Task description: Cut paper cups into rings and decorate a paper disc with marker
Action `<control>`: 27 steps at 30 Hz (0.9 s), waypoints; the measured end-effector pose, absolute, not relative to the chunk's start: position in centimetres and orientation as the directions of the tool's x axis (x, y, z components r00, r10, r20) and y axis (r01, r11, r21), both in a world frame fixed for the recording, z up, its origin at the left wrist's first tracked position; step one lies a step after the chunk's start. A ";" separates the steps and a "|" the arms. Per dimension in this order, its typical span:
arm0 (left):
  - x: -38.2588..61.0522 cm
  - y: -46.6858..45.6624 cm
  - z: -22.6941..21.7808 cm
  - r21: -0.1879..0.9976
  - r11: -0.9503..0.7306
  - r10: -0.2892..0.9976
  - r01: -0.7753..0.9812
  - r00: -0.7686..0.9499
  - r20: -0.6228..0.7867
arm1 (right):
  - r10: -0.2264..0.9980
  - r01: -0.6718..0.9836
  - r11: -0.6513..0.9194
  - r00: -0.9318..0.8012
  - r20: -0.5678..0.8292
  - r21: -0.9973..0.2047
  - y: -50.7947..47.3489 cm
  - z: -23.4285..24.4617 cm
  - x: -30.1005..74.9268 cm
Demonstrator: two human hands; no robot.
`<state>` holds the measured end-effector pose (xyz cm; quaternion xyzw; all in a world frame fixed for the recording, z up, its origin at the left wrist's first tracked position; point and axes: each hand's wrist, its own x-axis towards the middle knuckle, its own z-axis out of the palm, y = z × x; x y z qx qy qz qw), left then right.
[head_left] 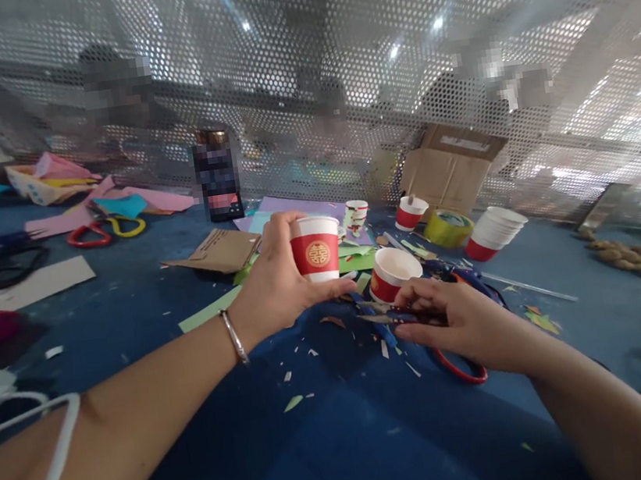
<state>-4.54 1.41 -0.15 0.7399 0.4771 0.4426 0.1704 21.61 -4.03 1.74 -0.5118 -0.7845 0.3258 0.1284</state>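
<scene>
My left hand [275, 281] is wrapped round a red and white paper cup [315, 250] and holds it upright just above the blue table [335, 443]. A silver bangle [234, 335] sits on that wrist. My right hand [465, 323] rests low on the table, fingers closed on a pair of red-handled scissors [461, 369] whose blades point left. Another red and white cup [391, 274] lies tilted between the two hands, mouth toward me.
Paper scraps litter the table. A stack of cups [494, 233], a single cup [410, 212], a yellow tape roll [447, 228] and cardboard [221, 250] lie behind. Coloured paper and more scissors [107, 230] sit far left. A perforated metal screen [299, 77] closes the back.
</scene>
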 end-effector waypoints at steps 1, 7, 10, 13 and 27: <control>-4.6 1.5 -0.1 0.661 -0.489 0.854 0.569 0.160 0.495 | 0.889 0.695 0.251 -0.441 -0.125 -0.673 -4.1 1.7 21.6; -4.7 1.9 0.6 0.495 -0.541 0.795 0.680 0.221 0.565 | 0.915 0.590 0.226 -0.401 -0.039 -0.775 -4.5 1.8 21.1; -4.4 1.6 1.3 0.435 -0.565 0.780 0.702 0.281 0.559 | 0.927 0.522 0.205 -0.374 -0.006 -0.828 -4.7 1.9 20.7; -3.8 0.9 1.7 0.415 -0.612 0.756 0.673 0.343 0.558 | 0.927 0.453 0.184 -0.376 0.001 -0.872 -4.9 1.7 20.4; -4.5 -0.7 -0.7 0.475 -0.693 0.711 0.543 0.406 0.574 | 0.909 0.537 0.107 -0.393 -0.137 -0.837 -5.5 1.6 20.0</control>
